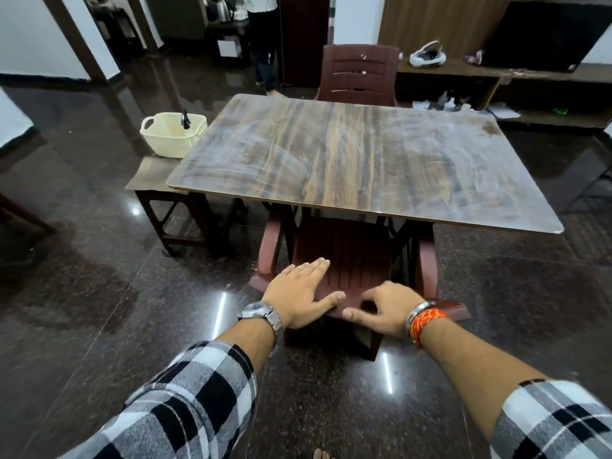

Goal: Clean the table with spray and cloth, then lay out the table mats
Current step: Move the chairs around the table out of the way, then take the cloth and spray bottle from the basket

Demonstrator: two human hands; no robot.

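The wooden table (364, 154) stands ahead, its top bare and streaked with wipe marks. A maroon plastic chair (351, 256) is tucked under its near edge. My left hand (301, 293) lies flat with straight fingers on the chair's backrest top. My right hand (387, 308) curls its fingers over the same backrest edge and grips it. A cream plastic basket (172, 134) sits on a low side table (149, 177) to the left, with a black spray nozzle (185, 120) sticking out of it. No cloth or mats are visible.
A second maroon chair (361, 74) stands at the table's far side. A long wooden shelf unit (496, 77) with small items and a dark TV (543, 34) runs along the right wall. A person's legs (265, 61) stand at the back. The floor is glossy dark stone.
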